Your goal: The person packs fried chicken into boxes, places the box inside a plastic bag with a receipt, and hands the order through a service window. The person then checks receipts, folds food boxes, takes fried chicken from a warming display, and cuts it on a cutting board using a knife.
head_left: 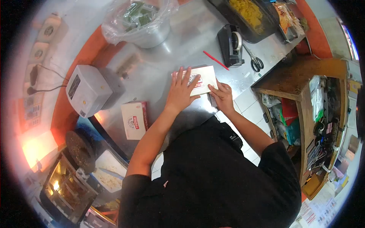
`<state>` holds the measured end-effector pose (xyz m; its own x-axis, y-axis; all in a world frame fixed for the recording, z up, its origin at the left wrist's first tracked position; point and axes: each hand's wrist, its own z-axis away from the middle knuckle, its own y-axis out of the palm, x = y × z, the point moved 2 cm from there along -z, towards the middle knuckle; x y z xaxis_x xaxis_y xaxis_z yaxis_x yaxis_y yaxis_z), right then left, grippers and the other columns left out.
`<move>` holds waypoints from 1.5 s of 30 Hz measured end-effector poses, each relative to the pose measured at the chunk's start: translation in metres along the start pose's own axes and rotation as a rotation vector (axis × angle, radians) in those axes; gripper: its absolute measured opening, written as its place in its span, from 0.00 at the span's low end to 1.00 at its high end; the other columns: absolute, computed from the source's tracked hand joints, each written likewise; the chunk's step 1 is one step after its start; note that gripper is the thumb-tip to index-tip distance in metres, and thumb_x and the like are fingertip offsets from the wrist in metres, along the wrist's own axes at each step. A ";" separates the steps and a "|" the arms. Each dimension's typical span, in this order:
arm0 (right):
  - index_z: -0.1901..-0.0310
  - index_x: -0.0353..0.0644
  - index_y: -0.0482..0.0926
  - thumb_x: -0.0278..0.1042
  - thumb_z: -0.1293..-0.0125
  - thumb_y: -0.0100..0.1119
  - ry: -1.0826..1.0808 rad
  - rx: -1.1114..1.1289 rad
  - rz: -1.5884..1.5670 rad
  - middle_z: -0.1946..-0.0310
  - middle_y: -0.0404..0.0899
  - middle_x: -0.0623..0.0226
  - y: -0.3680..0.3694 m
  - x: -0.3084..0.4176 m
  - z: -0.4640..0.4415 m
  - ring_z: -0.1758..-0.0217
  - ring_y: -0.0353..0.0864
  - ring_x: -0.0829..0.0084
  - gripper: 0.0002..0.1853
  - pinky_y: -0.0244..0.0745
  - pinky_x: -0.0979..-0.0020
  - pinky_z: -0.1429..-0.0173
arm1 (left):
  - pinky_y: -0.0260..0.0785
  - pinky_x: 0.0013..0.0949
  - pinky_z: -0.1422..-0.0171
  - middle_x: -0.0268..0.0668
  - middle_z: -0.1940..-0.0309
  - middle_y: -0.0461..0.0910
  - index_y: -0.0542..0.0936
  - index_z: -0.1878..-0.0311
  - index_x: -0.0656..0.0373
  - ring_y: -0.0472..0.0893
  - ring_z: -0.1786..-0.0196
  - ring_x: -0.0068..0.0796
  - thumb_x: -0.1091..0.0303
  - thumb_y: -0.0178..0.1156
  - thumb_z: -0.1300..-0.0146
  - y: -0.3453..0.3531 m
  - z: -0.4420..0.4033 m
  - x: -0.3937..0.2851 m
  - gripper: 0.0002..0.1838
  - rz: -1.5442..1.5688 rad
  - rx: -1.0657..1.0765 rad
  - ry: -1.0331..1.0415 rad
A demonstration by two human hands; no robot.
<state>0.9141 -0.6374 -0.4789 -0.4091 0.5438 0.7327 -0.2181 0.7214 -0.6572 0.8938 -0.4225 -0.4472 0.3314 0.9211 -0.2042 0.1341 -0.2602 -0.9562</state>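
Note:
A white cardboard food box [207, 73] with a red printed label is at the metal table's front edge. My left hand [181, 92] lies across its left side, palm down with the fingers spread. At its right end, my right hand [224, 97] grips the edge, thumb on top; the other fingers are partly hidden. A second box [131, 121] of the same print stands on the table to the left of my left forearm. Beyond the held box lie a red pen [216, 60] and a black tape dispenser [230, 45].
Black-handled scissors [256, 64] lie near the table's right edge. A bag-lined metal pot [152, 36] and a dark tray of yellow food [249, 15] are at the back. A grey printer-like machine [91, 91] stands left. A wooden shelf unit [300, 89] is at right.

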 end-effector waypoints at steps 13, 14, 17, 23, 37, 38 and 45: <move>0.42 0.30 0.68 0.31 0.40 0.66 0.805 -0.512 -0.626 0.70 0.82 0.62 -0.074 -0.080 -0.120 0.70 0.75 0.75 0.27 0.70 0.73 0.57 | 0.43 0.65 0.26 0.46 0.25 0.51 0.69 0.31 0.33 0.56 0.29 0.59 0.57 0.70 0.52 -0.006 -0.006 -0.006 0.41 0.135 0.122 -0.037; 0.42 0.30 0.68 0.31 0.40 0.66 0.798 -0.511 -0.630 0.70 0.82 0.62 -0.078 -0.085 -0.119 0.70 0.75 0.75 0.27 0.70 0.73 0.57 | 0.44 0.64 0.26 0.46 0.25 0.52 0.69 0.31 0.32 0.56 0.29 0.59 0.56 0.70 0.52 -0.005 -0.006 -0.006 0.40 0.140 0.120 -0.047; 0.47 0.36 0.73 0.28 0.42 0.67 0.825 -0.589 -0.754 0.77 0.76 0.71 -0.097 -0.068 -0.099 0.74 0.72 0.79 0.21 0.64 0.77 0.67 | 0.49 0.61 0.29 0.47 0.26 0.54 0.72 0.33 0.31 0.59 0.30 0.56 0.57 0.70 0.54 -0.010 -0.008 -0.012 0.40 0.111 0.118 -0.116; 0.58 0.39 0.79 0.35 0.36 0.64 0.973 -0.449 -0.812 0.76 0.76 0.70 -0.063 -0.075 -0.057 0.82 0.65 0.83 0.10 0.58 0.79 0.79 | 0.53 0.55 0.34 0.46 0.28 0.59 0.78 0.39 0.33 0.64 0.37 0.50 0.59 0.69 0.62 -0.015 -0.012 -0.017 0.38 0.233 0.071 -0.201; 0.62 0.39 0.69 0.26 0.41 0.68 0.493 0.009 -0.206 0.79 0.78 0.67 0.010 0.050 -0.035 0.77 0.75 0.82 0.14 0.68 0.78 0.73 | 0.55 0.54 0.35 0.49 0.29 0.59 0.72 0.33 0.43 0.64 0.35 0.52 0.55 0.73 0.61 0.004 -0.011 -0.018 0.44 0.118 -0.019 -0.235; 0.62 0.39 0.69 0.26 0.41 0.68 0.490 0.009 -0.208 0.79 0.78 0.67 0.016 0.050 -0.034 0.77 0.75 0.82 0.14 0.68 0.78 0.73 | 0.55 0.53 0.35 0.48 0.29 0.59 0.69 0.31 0.48 0.64 0.34 0.51 0.55 0.73 0.62 0.006 -0.011 -0.015 0.47 0.175 -0.025 -0.280; 0.72 0.40 0.67 0.32 0.45 0.75 0.534 -0.240 -0.429 0.81 0.73 0.71 0.012 0.068 -0.045 0.78 0.71 0.84 0.20 0.66 0.76 0.74 | 0.62 0.49 0.36 0.49 0.33 0.66 0.62 0.29 0.64 0.70 0.38 0.50 0.53 0.73 0.60 -0.009 -0.017 0.016 0.53 0.515 0.022 -0.433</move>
<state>0.9237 -0.5725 -0.4283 0.1706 0.2829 0.9439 -0.0368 0.9591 -0.2808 0.9139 -0.4101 -0.4382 -0.0573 0.7151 -0.6966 0.0383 -0.6957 -0.7173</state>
